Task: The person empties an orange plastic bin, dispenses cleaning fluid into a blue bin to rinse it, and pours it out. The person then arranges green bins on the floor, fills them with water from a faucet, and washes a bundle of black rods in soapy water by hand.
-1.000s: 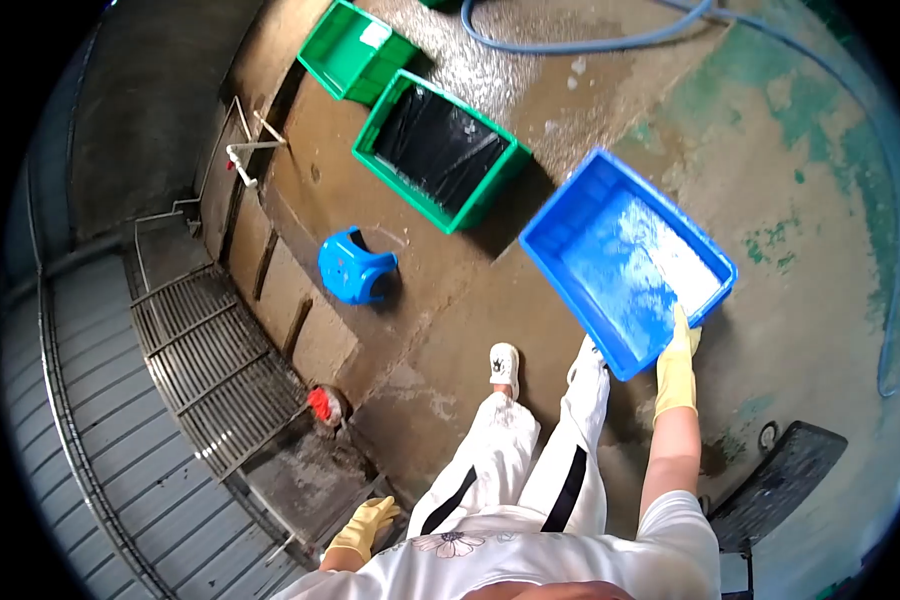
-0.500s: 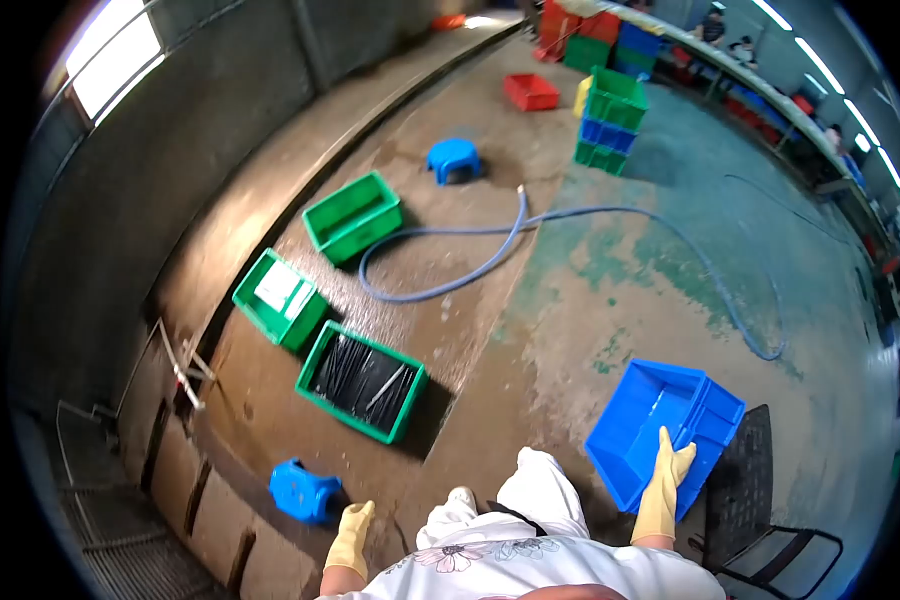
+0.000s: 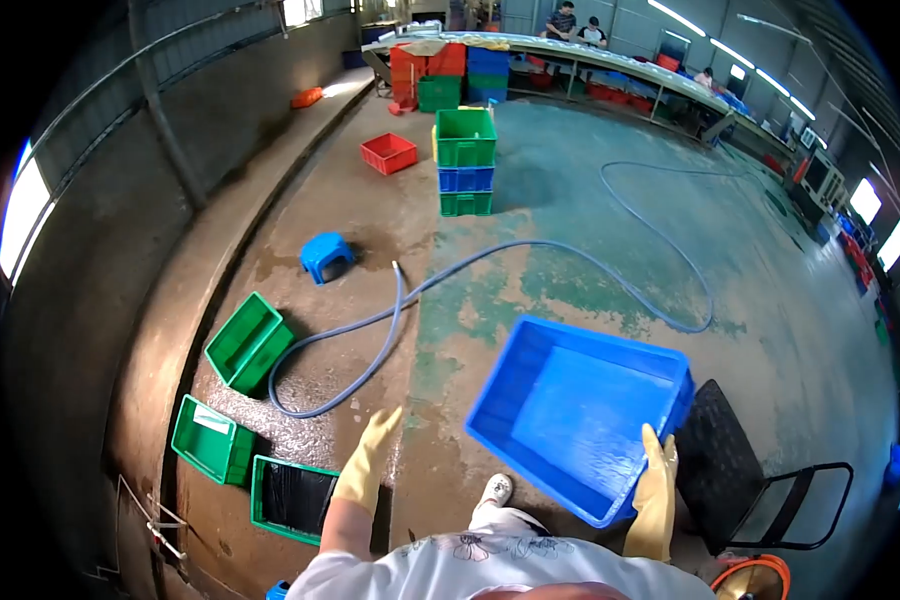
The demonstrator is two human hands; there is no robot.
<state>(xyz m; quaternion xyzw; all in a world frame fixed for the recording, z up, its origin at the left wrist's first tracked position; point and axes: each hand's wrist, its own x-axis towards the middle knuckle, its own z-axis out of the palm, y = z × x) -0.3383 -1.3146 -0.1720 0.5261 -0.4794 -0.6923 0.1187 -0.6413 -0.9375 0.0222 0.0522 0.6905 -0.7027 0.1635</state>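
My right hand [image 3: 655, 480], in a yellow rubber glove, grips the near right rim of a large blue plastic crate [image 3: 585, 400]. The crate is tilted toward me and its wet-looking inside shows. In a matching glove, my left hand [image 3: 372, 450] reaches forward with fingers stretched out, holding nothing, apart from the crate's left side. Below and left of that hand sits a green crate [image 3: 260, 500] with dark, shiny contents, partly hidden by my left arm.
Two more green crates [image 3: 215, 440] stand on the wet floor at left. A blue hose [image 3: 540, 243] curls across the middle, near a blue stool [image 3: 326, 256]. A black flat cart [image 3: 715, 460] is at right. Stacked crates [image 3: 466, 180] and people at a long table [image 3: 610, 65] are farther back.
My view has turned to the right and lifted. The blue crate has swung up and leftward in my right hand, opening toward me. My left hand has moved forward and up.
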